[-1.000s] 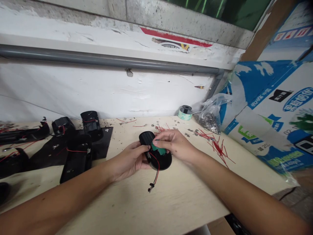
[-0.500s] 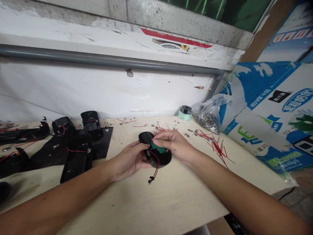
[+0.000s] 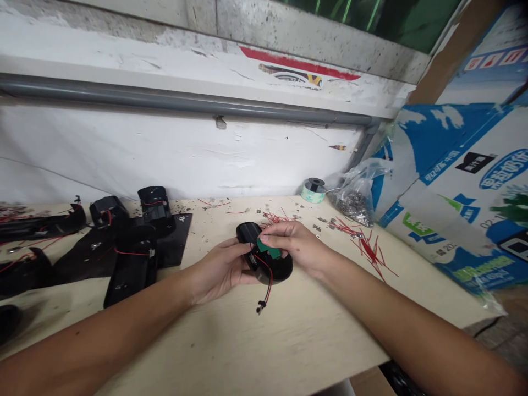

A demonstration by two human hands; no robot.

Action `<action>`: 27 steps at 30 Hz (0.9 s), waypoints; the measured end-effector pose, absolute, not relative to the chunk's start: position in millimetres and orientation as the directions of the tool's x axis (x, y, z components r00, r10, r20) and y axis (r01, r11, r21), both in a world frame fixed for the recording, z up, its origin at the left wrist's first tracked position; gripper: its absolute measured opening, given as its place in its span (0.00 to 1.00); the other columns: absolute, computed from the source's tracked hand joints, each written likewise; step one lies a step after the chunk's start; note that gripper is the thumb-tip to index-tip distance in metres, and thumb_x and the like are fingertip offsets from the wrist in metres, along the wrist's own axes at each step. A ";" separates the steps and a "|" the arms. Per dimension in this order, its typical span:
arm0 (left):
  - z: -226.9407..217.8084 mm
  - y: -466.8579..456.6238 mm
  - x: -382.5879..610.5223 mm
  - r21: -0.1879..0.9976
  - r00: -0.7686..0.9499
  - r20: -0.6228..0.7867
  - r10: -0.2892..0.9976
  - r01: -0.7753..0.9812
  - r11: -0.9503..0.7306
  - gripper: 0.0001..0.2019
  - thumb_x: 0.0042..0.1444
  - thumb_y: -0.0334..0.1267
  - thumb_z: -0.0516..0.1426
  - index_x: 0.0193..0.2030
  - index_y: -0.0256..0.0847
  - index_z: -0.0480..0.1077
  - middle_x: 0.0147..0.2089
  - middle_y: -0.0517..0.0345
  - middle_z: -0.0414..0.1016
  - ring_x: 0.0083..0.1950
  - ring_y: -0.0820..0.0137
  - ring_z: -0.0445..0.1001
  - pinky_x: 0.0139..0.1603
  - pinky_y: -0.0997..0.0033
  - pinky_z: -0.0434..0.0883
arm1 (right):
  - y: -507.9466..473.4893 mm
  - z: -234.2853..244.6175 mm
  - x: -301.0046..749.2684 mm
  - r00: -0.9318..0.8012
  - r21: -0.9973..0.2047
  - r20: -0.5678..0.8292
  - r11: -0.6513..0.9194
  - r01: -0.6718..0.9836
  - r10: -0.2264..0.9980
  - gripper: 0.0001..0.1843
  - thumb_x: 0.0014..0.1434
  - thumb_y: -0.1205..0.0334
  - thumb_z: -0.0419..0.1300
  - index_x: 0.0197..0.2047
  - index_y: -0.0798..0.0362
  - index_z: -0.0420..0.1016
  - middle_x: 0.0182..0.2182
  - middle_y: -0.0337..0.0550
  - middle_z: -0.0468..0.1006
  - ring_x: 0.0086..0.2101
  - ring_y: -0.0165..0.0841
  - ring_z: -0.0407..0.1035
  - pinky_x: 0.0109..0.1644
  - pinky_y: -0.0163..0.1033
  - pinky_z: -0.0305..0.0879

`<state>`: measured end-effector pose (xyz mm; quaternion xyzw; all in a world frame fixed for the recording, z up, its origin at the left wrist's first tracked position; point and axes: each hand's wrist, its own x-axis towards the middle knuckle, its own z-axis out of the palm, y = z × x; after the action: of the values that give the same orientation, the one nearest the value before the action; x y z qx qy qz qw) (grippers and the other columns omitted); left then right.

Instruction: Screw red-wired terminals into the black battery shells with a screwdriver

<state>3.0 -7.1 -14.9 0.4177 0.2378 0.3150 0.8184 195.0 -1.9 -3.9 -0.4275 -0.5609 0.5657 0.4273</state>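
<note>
My left hand (image 3: 225,269) is closed around the left side of a black plastic housing (image 3: 282,270), holding it tilted above the table. Between the thumb and fingers of my right hand (image 3: 295,245) is a green circuit board (image 3: 268,250), partly inside the open housing. My right fingertips cover the board's upper edge. A red and a black wire run out of the housing and hang over its near rim, ending in a small black connector (image 3: 261,306). Whether the board touches the housing's floor I cannot tell.
Several black housings (image 3: 130,269) with red wires lie at the left, some on a dark mat (image 3: 175,242). Loose red wires (image 3: 369,250) and small metal bits are scattered at the back right, near a tape roll (image 3: 313,190), a plastic bag of metal parts (image 3: 355,201) and a printed carton (image 3: 449,209).
The dangling connector has swung slightly right. The housing and both hands appear a little further right in the view, with the same holds.
</note>
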 end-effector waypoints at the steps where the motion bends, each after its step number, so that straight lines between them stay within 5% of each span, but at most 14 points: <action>1: -14.5 -7.3 3.3 0.834 0.681 -0.131 0.721 -0.318 0.451 0.13 0.63 0.33 0.56 0.53 0.34 0.74 0.53 0.39 0.78 0.50 0.57 0.79 0.48 0.59 0.77 | -1.9 -4.2 194.8 -0.273 -1.000 0.004 0.004 -0.003 0.962 0.12 0.46 0.55 0.74 0.32 0.52 0.83 0.27 0.38 0.76 0.29 0.30 0.68 0.33 0.36 0.62; 15: -15.3 -6.8 3.3 0.822 0.673 -0.122 0.729 -0.342 0.454 0.12 0.63 0.32 0.57 0.52 0.35 0.74 0.50 0.42 0.80 0.47 0.61 0.79 0.44 0.61 0.79 | -4.9 -4.9 192.8 -0.235 -0.997 0.045 0.057 0.045 0.971 0.13 0.48 0.53 0.73 0.33 0.52 0.83 0.31 0.42 0.79 0.30 0.32 0.69 0.34 0.37 0.63; 27: -22.9 -4.9 -2.0 0.821 0.712 -0.092 0.696 -0.341 0.458 0.12 0.65 0.32 0.57 0.54 0.36 0.73 0.52 0.42 0.79 0.48 0.63 0.80 0.49 0.63 0.77 | -3.7 -1.7 193.3 -0.238 -0.997 -0.005 -0.022 -0.071 0.971 0.10 0.43 0.59 0.74 0.29 0.53 0.83 0.28 0.39 0.77 0.29 0.29 0.67 0.34 0.36 0.61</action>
<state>-2.0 -4.9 -22.9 0.4157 0.2132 0.3137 0.8266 193.3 -3.7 -1.7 -0.4212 -0.5341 0.5777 0.4512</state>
